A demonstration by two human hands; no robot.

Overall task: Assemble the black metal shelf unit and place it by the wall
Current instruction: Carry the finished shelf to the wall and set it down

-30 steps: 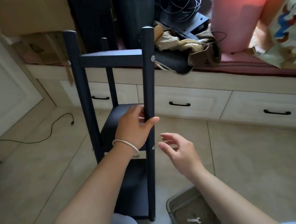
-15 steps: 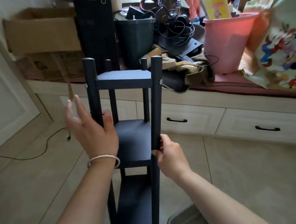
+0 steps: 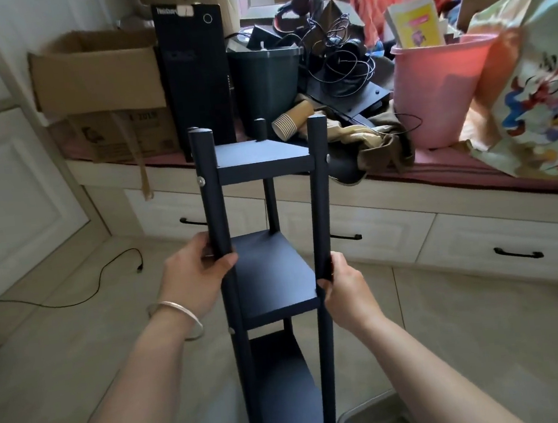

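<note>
The black metal shelf unit [image 3: 274, 274] stands upright in front of me, three tiers between round posts with silver screw heads on the front posts. My left hand [image 3: 197, 278], a silver bangle on its wrist, is wrapped around the front left post just above the middle tier. My right hand [image 3: 342, 287] grips the front right post at the middle tier's front corner. The unit's feet are hidden at the bottom edge of the view.
A low white drawer bench [image 3: 393, 230] runs behind the shelf, piled with cardboard boxes [image 3: 97, 72], a black computer tower [image 3: 194, 72], a dark bin [image 3: 266, 85], tangled cables and a pink bucket [image 3: 436, 88]. A black cord [image 3: 99, 285] lies on the tiled floor at left. A grey tray [image 3: 371, 418] sits bottom right.
My left hand, open beside the left post half a second ago, has closed around it. My right hand keeps its grip on the right post. The view has risen and the shelf sits more centred.
</note>
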